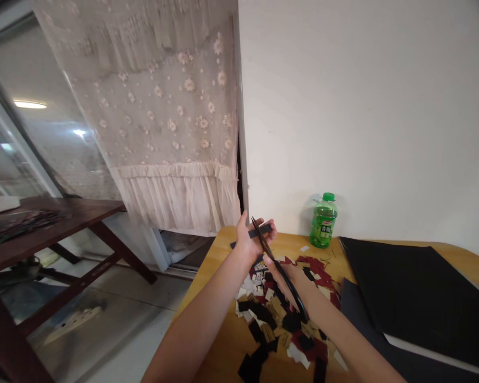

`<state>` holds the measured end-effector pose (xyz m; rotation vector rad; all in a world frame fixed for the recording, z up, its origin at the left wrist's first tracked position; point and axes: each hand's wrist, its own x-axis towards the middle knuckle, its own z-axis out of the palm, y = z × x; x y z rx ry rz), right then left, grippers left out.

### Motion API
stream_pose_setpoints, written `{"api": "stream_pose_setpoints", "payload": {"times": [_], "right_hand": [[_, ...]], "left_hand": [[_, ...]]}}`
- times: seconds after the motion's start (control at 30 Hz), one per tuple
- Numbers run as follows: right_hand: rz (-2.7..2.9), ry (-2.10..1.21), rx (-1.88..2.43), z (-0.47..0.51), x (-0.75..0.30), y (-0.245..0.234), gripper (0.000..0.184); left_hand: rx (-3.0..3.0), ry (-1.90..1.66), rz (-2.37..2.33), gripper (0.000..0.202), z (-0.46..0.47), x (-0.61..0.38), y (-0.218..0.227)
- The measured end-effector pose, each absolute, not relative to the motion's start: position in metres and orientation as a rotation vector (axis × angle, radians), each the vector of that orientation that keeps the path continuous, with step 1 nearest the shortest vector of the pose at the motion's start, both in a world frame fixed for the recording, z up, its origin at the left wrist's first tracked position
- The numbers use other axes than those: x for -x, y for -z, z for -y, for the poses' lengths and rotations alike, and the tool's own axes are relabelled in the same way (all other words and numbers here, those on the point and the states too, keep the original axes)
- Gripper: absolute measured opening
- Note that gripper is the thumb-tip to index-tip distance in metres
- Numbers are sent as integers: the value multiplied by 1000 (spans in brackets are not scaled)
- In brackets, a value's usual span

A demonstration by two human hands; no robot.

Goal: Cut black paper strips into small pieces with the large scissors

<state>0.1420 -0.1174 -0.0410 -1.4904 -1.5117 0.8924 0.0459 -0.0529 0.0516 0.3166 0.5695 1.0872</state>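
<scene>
Evidently the dark strip is the thing being worked, held up above the far left corner of the wooden table, the fingers of the left hand pinching it at about its 2 o'clock end while the thumb stands up toward 12. Across it lie the scissors, tips toward 11 o'clock and handle toward 5, with the fingers of the right hand curled around the handle; whether the blades are parted or together I cannot tell. Judging by this crossing, the step in hand is snipping the strip into short pieces, and the next move seems to call for a steady left pinch, fingertips kept clear of the blades, and a square squeeze from the right. From the strip, a heap of small black, red, white and tan pieces spreads from 4 to 6 o'clock, partly hidden by the right hand and forearm. Farther out, a green bottle stands at 3 o'clock, large black sheets lie at 4, a dark red table is at 9, and a floral curtain hangs at 10
</scene>
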Motion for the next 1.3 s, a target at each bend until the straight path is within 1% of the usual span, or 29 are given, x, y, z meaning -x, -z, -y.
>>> {"api": "stream_pose_setpoints", "payload": {"times": [0.27, 0.4, 0.6, 0.7, 0.8, 0.93, 1.17, 1.3], "right_hand": [[1561, -933, 1475, 126, -144, 30, 46], [1590, -951, 1522, 129, -143, 21, 47], [1629, -815, 1487, 125, -145, 20, 49], [1626, -824, 1471, 126, -148, 16, 51], [1652, -838, 1554, 128, -150, 8, 52], [1729, -738, 1673, 126, -153, 4, 52], [1668, -676, 1730, 123, -159, 6, 53], [1588, -678, 1623, 128, -163, 0, 52]], "left_hand": [[-310, -1016, -528, 37, 54, -46, -54], [-270, -1039, -530, 36, 55, -47, -54], [-217, -1102, -573, 36, 50, -49, -49], [-186, -1131, -604, 37, 47, -50, -47], [-164, -1152, -619, 36, 43, -52, -43], [-141, -1173, -643, 37, 39, -54, -36], [-136, -1196, -697, 28, 36, -56, -22], [-133, -1203, -714, 27, 32, -56, -16]]}}
